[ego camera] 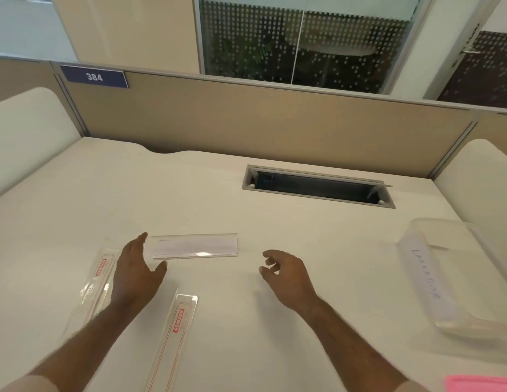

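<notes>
A flat clear packet with a white paper backing [195,246] lies crosswise on the white desk [246,321]. My left hand [137,267] is open at the packet's left end, fingers straight, touching or nearly touching it. My right hand [286,274] hovers to the right of the packet, fingers loosely curled and holding nothing. Two long clear packets with red print lie nearer me: one [96,281] partly under my left forearm, the other [173,338] between my arms.
A clear plastic tub [447,275] with a handwritten label stands at the right. Something pink [481,383] shows at the bottom right corner. An open cable slot [317,188] is set in the desk ahead, with a beige partition [260,123] behind it.
</notes>
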Action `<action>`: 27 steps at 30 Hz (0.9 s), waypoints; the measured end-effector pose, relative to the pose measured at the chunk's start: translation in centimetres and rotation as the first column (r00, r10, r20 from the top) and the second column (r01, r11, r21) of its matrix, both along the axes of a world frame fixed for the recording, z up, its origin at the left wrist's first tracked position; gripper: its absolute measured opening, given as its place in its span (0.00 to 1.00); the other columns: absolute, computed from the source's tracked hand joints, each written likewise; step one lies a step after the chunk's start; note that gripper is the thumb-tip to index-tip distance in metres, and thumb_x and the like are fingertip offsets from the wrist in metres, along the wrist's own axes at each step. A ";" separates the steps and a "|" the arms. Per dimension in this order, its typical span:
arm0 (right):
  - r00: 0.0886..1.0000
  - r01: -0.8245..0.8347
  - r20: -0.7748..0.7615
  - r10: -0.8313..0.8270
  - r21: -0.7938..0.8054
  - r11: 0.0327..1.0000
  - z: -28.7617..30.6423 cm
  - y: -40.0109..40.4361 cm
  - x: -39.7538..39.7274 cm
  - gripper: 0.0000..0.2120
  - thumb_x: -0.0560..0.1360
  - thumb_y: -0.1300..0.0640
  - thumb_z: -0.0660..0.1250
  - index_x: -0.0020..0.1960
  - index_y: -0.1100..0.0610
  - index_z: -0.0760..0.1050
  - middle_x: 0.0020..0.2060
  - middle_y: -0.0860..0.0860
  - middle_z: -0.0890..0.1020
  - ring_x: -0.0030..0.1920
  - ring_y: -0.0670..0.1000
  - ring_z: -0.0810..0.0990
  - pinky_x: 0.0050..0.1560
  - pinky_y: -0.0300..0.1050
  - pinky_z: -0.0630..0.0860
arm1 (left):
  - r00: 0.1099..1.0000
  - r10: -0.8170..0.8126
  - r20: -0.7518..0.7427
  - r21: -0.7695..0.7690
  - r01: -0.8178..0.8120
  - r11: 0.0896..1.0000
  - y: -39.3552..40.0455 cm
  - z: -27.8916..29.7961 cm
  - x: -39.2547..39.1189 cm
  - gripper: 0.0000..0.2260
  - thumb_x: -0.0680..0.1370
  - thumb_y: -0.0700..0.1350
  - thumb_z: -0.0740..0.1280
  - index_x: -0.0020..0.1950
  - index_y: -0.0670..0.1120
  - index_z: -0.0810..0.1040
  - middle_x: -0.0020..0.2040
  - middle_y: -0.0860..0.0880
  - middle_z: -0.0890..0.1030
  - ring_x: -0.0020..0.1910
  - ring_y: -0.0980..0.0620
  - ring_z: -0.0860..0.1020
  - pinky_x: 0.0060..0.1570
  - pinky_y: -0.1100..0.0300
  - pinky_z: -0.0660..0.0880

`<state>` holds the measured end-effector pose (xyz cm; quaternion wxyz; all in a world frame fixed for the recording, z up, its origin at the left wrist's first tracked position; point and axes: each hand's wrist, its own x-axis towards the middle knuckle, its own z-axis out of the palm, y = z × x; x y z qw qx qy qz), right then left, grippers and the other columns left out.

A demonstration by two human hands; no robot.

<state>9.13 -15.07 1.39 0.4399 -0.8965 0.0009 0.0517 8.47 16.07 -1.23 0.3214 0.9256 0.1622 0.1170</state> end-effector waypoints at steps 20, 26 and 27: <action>0.963 0.002 -0.264 0.044 0.171 0.985 -2.0 6.4 2.5 0.31 0.73 0.61 0.68 0.75 0.54 0.63 0.60 0.48 0.74 0.52 0.47 0.71 0.64 0.48 0.72 | 0.981 0.070 -0.183 -0.426 -0.143 0.893 -1.0 -0.4 0.7 0.30 0.73 0.39 0.74 0.73 0.46 0.69 0.70 0.47 0.75 0.68 0.47 0.73 0.68 0.53 0.68; 0.899 0.250 -0.436 -0.037 0.442 0.862 -0.3 5.9 3.1 0.26 0.74 0.55 0.68 0.70 0.51 0.67 0.53 0.46 0.79 0.43 0.49 0.76 0.39 0.42 0.72 | 0.953 0.153 -0.262 -0.699 -0.297 0.651 -0.1 1.4 2.5 0.21 0.77 0.53 0.65 0.68 0.47 0.73 0.63 0.49 0.78 0.63 0.46 0.75 0.60 0.52 0.67; 0.885 0.278 -0.465 -0.042 0.452 0.848 0.1 5.9 3.3 0.23 0.74 0.49 0.67 0.68 0.49 0.70 0.53 0.46 0.79 0.41 0.49 0.76 0.37 0.42 0.73 | 0.946 0.166 -0.277 -0.731 -0.320 0.603 0.0 1.6 3.0 0.21 0.77 0.57 0.64 0.64 0.46 0.76 0.60 0.47 0.80 0.60 0.47 0.76 0.60 0.51 0.68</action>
